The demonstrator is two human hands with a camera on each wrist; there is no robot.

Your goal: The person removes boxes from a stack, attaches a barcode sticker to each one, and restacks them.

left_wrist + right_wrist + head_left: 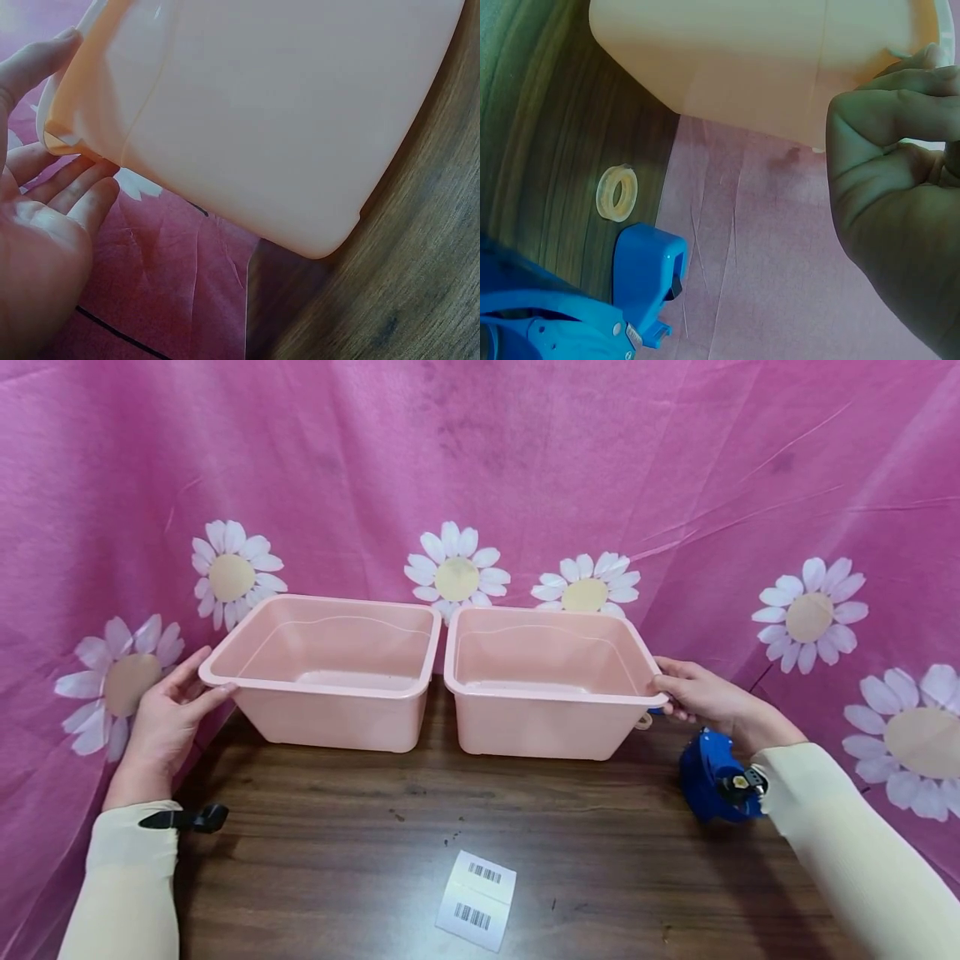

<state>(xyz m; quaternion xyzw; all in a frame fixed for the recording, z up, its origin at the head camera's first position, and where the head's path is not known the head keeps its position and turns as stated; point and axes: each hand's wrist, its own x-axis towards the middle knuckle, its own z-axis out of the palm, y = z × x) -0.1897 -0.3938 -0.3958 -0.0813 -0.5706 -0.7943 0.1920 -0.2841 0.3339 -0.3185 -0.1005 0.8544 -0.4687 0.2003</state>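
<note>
From my head, I see two pink plastic bins side by side, with a narrow gap between them, over the far part of the brown wooden tabletop (337,843). My left hand (161,718) grips the left pink bin (333,718) by its outer near corner, and my right hand (701,693) pinches the right pink bin (540,727) by the rim at its outer end. A white sheet with two barcodes (477,900) lies on the near part of the tabletop. A blue tool (699,777) stands beside my right sleeve, and a pink cloth with daisies (337,485) hangs behind.

At my left wrist, my thumb lies against the rim of the left pink bin while my fingers reach under it; its smooth outer wall fills most of the view.

At my right wrist, my fingers are curled at the rim of the right pink bin. Near it, a roll of tape (604,196) lies on the tabletop, just beside a small blue dispenser (641,262).
</note>
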